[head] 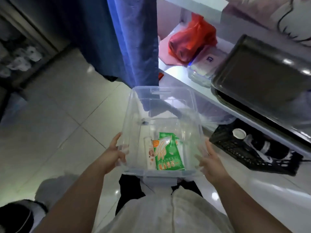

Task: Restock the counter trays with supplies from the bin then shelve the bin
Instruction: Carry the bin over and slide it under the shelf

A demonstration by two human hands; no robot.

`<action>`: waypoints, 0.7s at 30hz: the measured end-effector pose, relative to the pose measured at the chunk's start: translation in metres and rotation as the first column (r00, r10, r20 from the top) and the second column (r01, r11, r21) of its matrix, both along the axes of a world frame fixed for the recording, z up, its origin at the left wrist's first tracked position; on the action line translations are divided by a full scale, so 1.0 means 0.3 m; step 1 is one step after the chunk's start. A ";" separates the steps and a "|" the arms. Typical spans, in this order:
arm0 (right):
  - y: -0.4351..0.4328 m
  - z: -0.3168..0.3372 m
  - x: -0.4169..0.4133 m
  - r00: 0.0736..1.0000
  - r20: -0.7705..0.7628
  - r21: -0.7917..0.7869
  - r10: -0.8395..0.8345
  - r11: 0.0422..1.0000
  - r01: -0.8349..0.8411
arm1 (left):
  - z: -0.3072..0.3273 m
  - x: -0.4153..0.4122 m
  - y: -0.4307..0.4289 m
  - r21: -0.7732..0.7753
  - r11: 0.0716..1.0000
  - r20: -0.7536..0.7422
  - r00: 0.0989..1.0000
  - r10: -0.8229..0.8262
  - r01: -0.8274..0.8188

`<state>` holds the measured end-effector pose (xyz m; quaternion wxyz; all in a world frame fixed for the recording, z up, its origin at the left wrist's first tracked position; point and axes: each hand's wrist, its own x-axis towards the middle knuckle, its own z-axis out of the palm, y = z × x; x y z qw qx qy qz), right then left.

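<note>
A clear plastic bin (134, 105) hangs in the air in front of me, above the tiled floor. My left hand (113, 153) grips its left wall and my right hand (210, 159) grips its right wall. Inside, at the near end, lie a green packet of disposable gloves (168, 155) and a narrow white packet (150, 153) beside it. Dark trays (262, 73) are stacked on the white counter (185, 81) at the right.
A blue curtain (134, 39) hangs just beyond the bin. On the counter sit a red plastic bag (191, 41) and a clear lidded box (203, 68). Under the counter stands a black crate (244, 152) with a bottle. A dark bin (13, 217) is at the lower left.
</note>
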<state>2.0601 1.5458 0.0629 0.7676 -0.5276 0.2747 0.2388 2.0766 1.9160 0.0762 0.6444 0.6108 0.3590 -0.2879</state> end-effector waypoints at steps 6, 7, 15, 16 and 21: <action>0.228 -0.070 -0.058 0.973 -0.028 -0.168 -0.228 0.961 0.220 | -0.090 0.241 0.145 0.018 0.969 -0.073 0.967 -0.245 0.247; 0.257 -0.083 -0.071 0.959 -0.043 -0.169 -0.280 0.948 0.269 | -0.100 0.274 0.160 0.022 0.959 -0.080 0.957 -0.279 0.281; 0.326 -0.143 -0.011 0.843 -0.154 -0.135 -0.515 0.856 0.498 | -0.214 0.506 0.131 0.001 0.918 -0.109 0.912 -0.394 0.397; 0.315 -0.157 0.016 0.843 -0.153 -0.140 -0.516 0.855 0.499 | -0.232 0.535 0.117 0.007 0.917 -0.106 0.913 -0.395 0.398; 0.263 -0.282 0.159 0.852 -0.110 -0.152 -0.512 0.856 0.495 | -0.337 0.695 0.050 0.025 0.915 -0.055 0.915 -0.401 0.402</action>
